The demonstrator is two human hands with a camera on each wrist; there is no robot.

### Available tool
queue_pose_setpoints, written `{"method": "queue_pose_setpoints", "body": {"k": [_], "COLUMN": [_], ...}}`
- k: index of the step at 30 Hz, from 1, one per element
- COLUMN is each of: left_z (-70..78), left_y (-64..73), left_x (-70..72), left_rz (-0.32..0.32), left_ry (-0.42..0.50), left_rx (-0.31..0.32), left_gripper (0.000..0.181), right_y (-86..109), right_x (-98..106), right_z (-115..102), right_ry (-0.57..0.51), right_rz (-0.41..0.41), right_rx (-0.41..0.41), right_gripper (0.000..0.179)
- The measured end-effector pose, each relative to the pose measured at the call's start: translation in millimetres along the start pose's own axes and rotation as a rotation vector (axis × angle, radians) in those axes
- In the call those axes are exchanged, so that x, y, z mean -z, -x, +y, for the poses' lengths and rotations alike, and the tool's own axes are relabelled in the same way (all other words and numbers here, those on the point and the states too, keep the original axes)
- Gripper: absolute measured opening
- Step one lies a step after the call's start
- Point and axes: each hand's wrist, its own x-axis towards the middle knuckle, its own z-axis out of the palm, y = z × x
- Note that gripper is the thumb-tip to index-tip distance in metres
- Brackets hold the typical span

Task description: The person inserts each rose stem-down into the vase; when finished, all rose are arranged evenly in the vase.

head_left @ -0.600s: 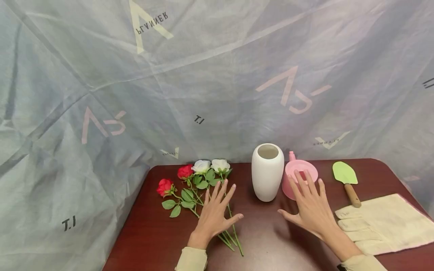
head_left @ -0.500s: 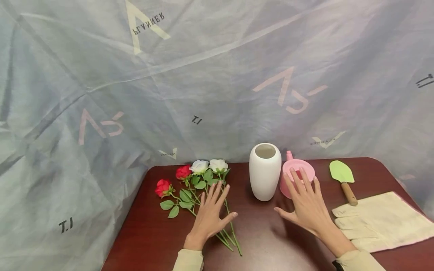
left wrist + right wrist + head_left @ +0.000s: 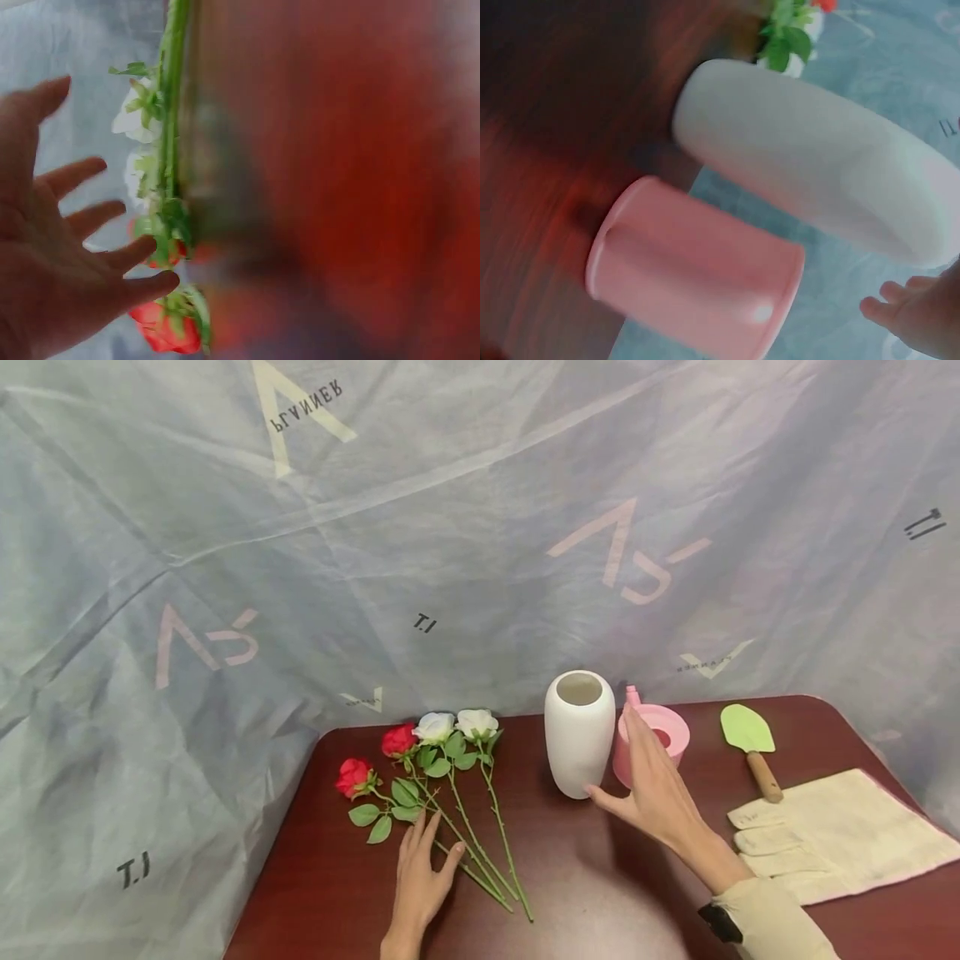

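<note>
My left hand point(image 3: 420, 872) is over the table beside the rose stems, fingers spread and holding nothing. Two red roses point(image 3: 353, 777) and two white roses point(image 3: 477, 724) lie there with their green stems fanned toward me. In the left wrist view the open palm faces the flowers. My right hand point(image 3: 656, 785) reaches toward the white vase point(image 3: 579, 743), its thumb near the vase's lower side and its fingers extended, empty. Behind those fingers stands the pink watering can point(image 3: 671, 727), partly hidden. The right wrist view has the fingertips close to the vase's upper end.
To the right lies a hand trowel point(image 3: 748, 731) with a green blade and wooden handle. Its handle end meets a pair of cream work gloves point(image 3: 847, 835). A grey printed cloth point(image 3: 450, 527) hangs behind the dark red table point(image 3: 322, 902).
The left hand has drawn back toward me and left, uncovering more of the stems. The right hand has turned edge-on and moved closer to the vase. The head view has shifted slightly.
</note>
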Motion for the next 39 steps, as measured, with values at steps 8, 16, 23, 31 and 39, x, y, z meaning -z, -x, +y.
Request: {"method": "queue_pose_setpoints", "body": {"k": [8,16,23,31,39], "left_z": [-4.0,-10.8,-16.4,-17.9,-30.1], "left_y": [5.1,-9.6,-26.2,-31.1,-20.7], "left_x": [-5.7,3.0,-6.6,-9.1,-0.5], "left_rz": [0.206,0.136,0.133,0.092,0.044], "left_ry": [0.142,0.370,0.494,0.747,0.910], "left_rx": [0.292,0.385,0.435,0.443,0.457], "left_gripper": [0.047,0.036,0.026,0.030,0.039], "right_y": [-23.8,-43.3,-48.9,-52.1,-46.0], "right_x": [-12.0,-23.5,-31.1,-28.9,-34.3], "right_z": [-15.8,-17.9,-13.5,-8.5,-12.5], "right_ry": [-0.319,-0.432,-0.480,-0.539,-0.565], "right_rz": [0.007,0.064,0.098,0.117,0.120], "right_rx": [-0.286,-0.446,-0.478,-0.456,-0.471], "right_gripper": [0.111,0.106,0.098,0.096,0.095]}}
